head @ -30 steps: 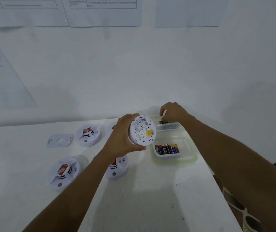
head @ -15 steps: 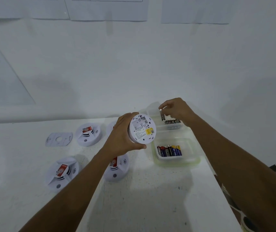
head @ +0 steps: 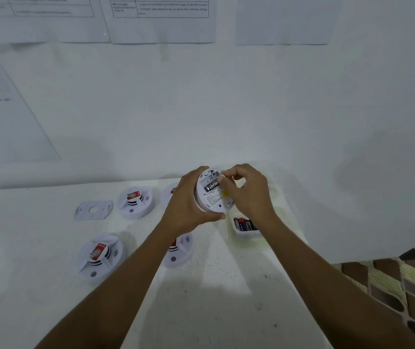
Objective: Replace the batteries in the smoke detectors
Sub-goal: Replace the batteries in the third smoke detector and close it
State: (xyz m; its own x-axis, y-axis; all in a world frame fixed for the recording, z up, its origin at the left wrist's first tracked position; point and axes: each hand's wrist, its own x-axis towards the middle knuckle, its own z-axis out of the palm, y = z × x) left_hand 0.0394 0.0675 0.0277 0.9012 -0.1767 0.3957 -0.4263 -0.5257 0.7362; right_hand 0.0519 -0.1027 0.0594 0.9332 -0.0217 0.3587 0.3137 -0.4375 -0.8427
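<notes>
My left hand (head: 188, 202) grips a round white smoke detector (head: 212, 197) above the table, its back side turned toward me. A black battery (head: 212, 186) lies against the detector's open back, and my right hand (head: 248, 191) pinches its right end with the fingertips. Below my right wrist stands a clear plastic container (head: 236, 236) with several batteries (head: 245, 224) in it. Three more white detectors lie on the table: one at the back (head: 135, 202), one at the front left (head: 99, 258), and one (head: 180, 250) partly hidden under my left forearm.
A flat white mounting plate (head: 93, 209) lies at the back left of the white table (head: 201, 311). A white wall with taped paper sheets (head: 161, 18) rises right behind. The table's right edge drops to a patterned floor (head: 403, 285).
My right hand lifted a battery out of the far container and carried it left to the back of the detector held in my left hand. The view tilted slightly.
</notes>
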